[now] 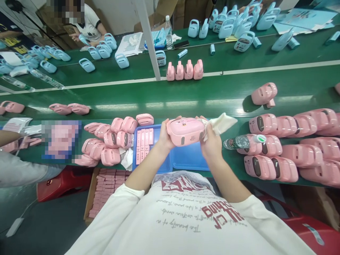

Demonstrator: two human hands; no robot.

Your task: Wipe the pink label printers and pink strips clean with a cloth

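Note:
A pink plastic case (186, 130) with rounded corners is held above a blue tray (190, 161). My left hand (166, 136) wraps round its left end. On the right, my right hand (211, 141) has its fingers closed on a whitish cloth (223, 124), which lies against the case's right end and sticks out past the hand. Small pink blocks (145, 141) stand in rows in the tray's left part.
Pink cases (110, 157) cluster left of the tray; more pink cases (301, 154) and a bottle (236, 142) lie to the right. Four-legged items aside, a carton (91, 198) of pink pieces sits below. Across the bench, a person (91, 24) works among blue cases.

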